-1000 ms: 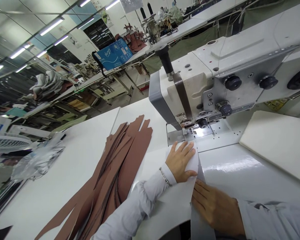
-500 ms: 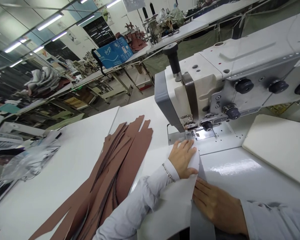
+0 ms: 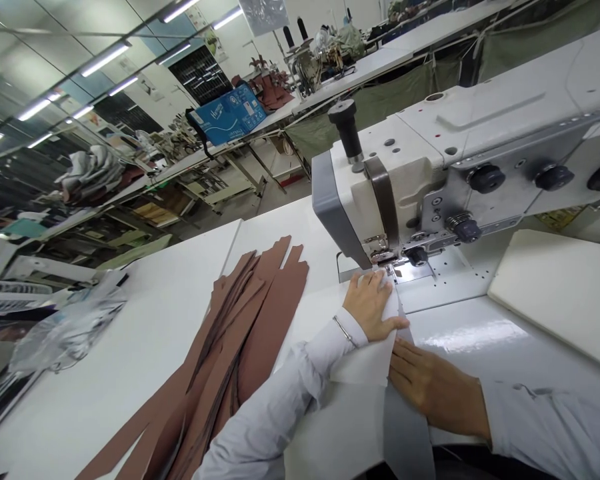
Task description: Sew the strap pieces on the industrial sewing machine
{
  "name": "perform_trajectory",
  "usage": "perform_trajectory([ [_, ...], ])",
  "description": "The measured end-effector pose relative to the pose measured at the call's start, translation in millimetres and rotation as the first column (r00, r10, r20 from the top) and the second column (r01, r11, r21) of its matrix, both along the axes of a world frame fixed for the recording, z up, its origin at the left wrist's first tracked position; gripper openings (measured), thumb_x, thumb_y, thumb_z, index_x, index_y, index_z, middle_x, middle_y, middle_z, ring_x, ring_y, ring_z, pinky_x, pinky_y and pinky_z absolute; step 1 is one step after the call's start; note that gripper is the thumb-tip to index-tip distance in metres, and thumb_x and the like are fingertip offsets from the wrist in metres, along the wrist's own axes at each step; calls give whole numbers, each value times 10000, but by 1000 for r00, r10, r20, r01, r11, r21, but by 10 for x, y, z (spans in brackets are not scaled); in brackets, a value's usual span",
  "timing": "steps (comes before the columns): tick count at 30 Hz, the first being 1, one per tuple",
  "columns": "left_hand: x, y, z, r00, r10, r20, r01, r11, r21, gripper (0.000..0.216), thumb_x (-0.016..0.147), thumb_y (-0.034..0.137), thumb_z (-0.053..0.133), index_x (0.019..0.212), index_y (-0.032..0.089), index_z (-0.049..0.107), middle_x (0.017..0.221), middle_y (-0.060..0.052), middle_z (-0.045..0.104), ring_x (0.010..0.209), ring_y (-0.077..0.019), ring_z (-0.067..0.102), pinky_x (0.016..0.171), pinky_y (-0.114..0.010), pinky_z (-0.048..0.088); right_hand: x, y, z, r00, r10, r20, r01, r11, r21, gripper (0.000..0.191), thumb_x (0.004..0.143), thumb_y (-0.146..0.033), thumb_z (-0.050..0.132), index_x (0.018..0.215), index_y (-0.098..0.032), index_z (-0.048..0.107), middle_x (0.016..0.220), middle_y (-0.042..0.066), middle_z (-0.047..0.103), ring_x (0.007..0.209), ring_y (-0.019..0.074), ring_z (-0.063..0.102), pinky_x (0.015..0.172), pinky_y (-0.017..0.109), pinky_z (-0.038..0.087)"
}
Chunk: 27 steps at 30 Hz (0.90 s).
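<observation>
My left hand [image 3: 373, 303] lies flat with spread fingers on a light grey-white piece of material [image 3: 363, 363], its fingertips close to the presser foot [image 3: 391, 270] of a white sewing machine [image 3: 405, 160]. Below it, my right hand [image 3: 433, 387] rests with outstretched fingers along the right edge of the same material, beside a darker grey strip [image 3: 405, 427] that hangs toward me. Part of the material is covered by both hands. The front end of the material drops over the table's near edge.
Brown cut pieces [image 3: 250, 313] lie piled on the white table left of my arm. A cream-white panel [image 3: 560, 293] sits at the right. Clear plastic bags [image 3: 70, 327] are at far left. Behind stand other worktables and a blue box [image 3: 227, 113].
Both hands and the material have moved slightly toward the machine. My left thumb now reaches farther right, over the material's edge. The whole view has shifted a little.
</observation>
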<state>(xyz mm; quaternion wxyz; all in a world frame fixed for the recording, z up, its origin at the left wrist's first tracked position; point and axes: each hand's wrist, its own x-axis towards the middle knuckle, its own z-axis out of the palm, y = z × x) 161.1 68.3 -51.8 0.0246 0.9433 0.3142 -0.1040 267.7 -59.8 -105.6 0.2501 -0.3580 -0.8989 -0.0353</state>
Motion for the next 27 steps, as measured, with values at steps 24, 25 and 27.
perform_trajectory([
  [24,209,-69,130,940,73,-332,-114,988,-108,614,783,127,505,1337,88,244,1134,-149,532,936,-268,610,698,-366,522,-19,150,-62,992,-70,105,57,991,123,311,776,-113,522,1050,15,596,1126,236,577,1095,301,524,929,404,453],
  [25,212,-79,129,939,73,-335,-114,988,-104,614,783,122,502,1338,82,243,1141,-152,527,939,-266,608,697,-365,524,-20,152,-67,992,-70,106,57,991,125,314,778,-114,521,1054,17,594,1124,238,577,1095,302,524,930,404,451],
  [27,211,-97,134,939,76,-335,-116,988,-103,622,780,116,498,1342,70,236,1161,-158,515,953,-267,600,693,-366,528,-26,135,-74,992,-76,100,62,989,133,321,784,-121,522,1062,24,588,1124,243,576,1102,311,519,936,407,445],
])
